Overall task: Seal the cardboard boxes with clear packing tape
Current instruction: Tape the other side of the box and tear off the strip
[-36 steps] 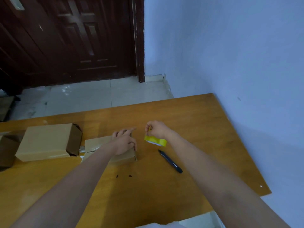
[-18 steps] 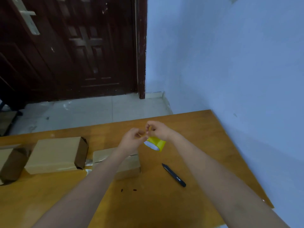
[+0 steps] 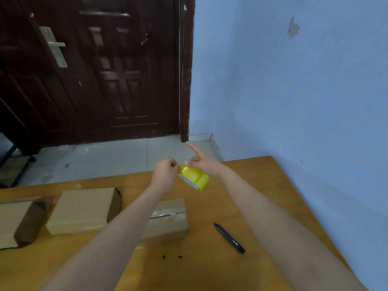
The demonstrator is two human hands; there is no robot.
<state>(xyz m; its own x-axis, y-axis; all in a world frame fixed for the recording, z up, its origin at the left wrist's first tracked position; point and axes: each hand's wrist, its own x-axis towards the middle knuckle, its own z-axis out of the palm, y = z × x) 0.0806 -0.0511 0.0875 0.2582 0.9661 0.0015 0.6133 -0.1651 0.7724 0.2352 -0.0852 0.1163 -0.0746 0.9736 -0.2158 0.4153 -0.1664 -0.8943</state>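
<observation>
Landmark: small cardboard box (image 3: 168,219) on the wooden table (image 3: 210,269), partly under the left forearm.

Containers: small box lies flat; a strip of clear tape (image 3: 165,212) crosses its top seam. Contents not visible. Just left of it, a medium box (image 3: 81,208) on its side, its end flap toward the small box partly open; interior dark, contents cannot be told. Further left, a third box (image 3: 14,223) at the frame's edge, dark open end facing the medium box; contents cannot be told.

Tape roll (image 3: 194,178): yellow, held in the air above and beyond the small box, off the table. Right hand (image 3: 204,164) grips the roll from the far right side, thumb on its top edge, index finger pointing straight up and away. Left hand (image 3: 165,172) at the roll's left rim, fingers curled, fingertips pinched at the roll's edge; whether a tape end is between them is too small to tell.

Edges and room: black pen (image 3: 229,237) right of the small box, apart from it, lying diagonally. Two small dark specks (image 3: 171,257) on the table nearer than the box. Table's right edge runs along the blue wall (image 3: 304,101); far edge lies just beyond the hands, with tiled floor (image 3: 105,158) and a dark door (image 3: 94,70) behind.
</observation>
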